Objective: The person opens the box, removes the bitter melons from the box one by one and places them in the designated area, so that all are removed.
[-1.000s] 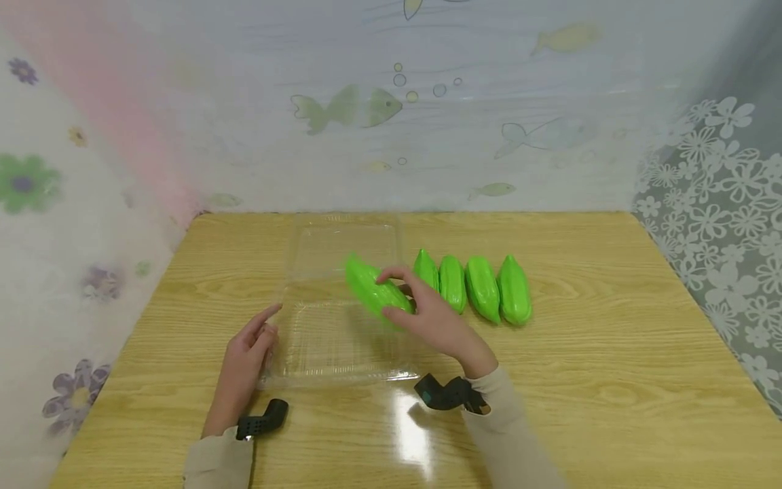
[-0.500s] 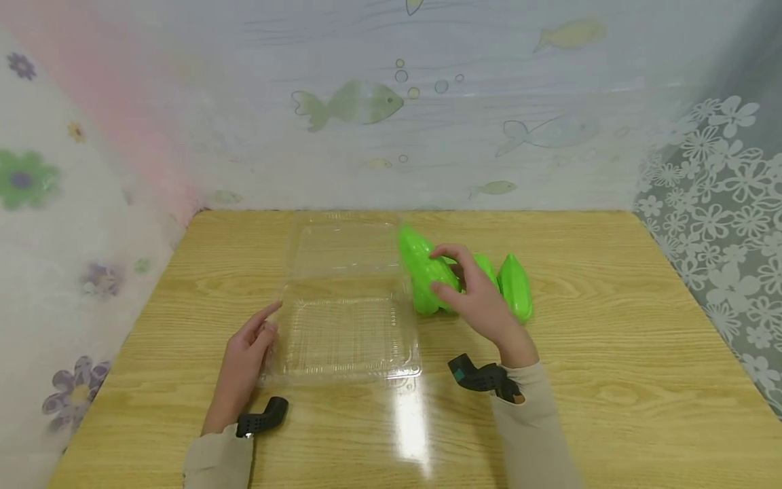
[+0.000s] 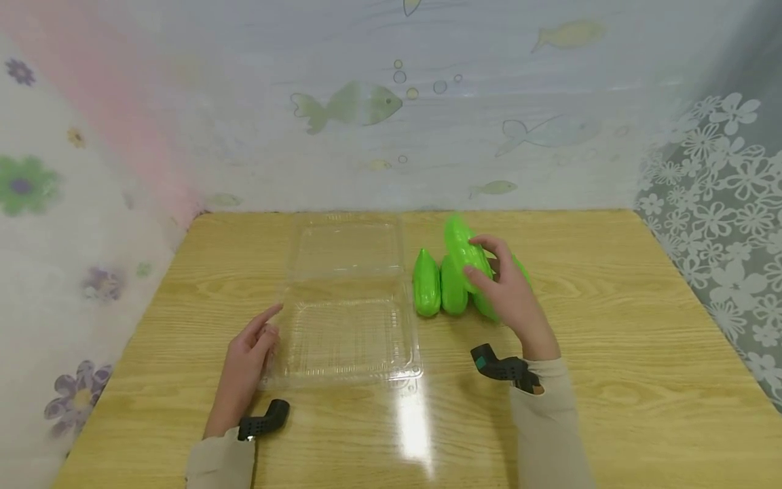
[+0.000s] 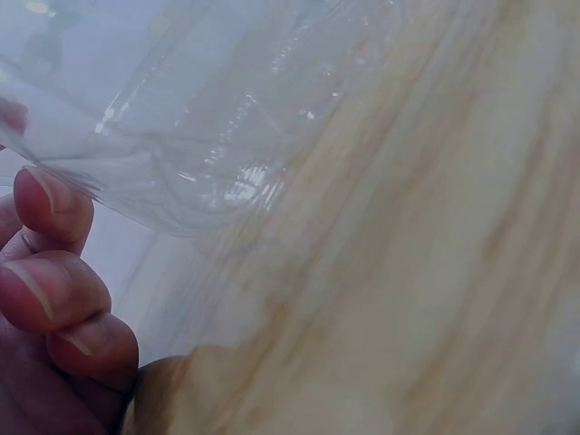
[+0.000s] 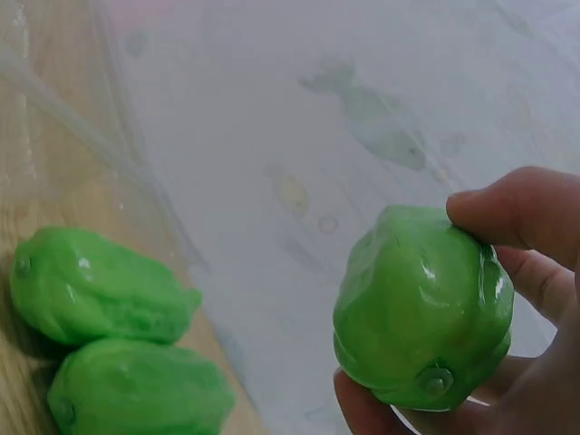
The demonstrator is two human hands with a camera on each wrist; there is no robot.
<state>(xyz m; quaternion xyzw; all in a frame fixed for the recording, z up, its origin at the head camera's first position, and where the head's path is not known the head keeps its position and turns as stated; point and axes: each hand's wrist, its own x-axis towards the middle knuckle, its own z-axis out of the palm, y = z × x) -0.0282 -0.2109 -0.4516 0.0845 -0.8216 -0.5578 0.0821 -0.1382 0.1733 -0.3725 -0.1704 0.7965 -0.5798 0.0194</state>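
Observation:
In the head view my right hand (image 3: 510, 288) holds a glossy green star fruit (image 3: 466, 255), ridged lengthwise, tilted above the row on the table. The right wrist view shows the thumb on top of that star fruit (image 5: 421, 308) and fingers underneath, its knobbed end toward the camera. Several like it lie below, including one star fruit (image 3: 427, 284) at the row's left end; the hand partly hides those on the right. My left hand (image 3: 246, 350) stays at the left rim of a hinged clear plastic container (image 3: 342, 377), its bent fingertips (image 4: 59, 204) touching the rim.
The container's lid (image 3: 348, 248) lies folded back toward the wall. Everything rests on a wood-grain table (image 3: 611, 353). A wall (image 3: 244, 149) covered with printed fish stands at the table's far edge. Black wrist cameras, such as the right one (image 3: 497, 367), jut inward from each wrist.
My right hand has carried the star fruit from over the container rightward to above the row. The left hand and the container have kept their places.

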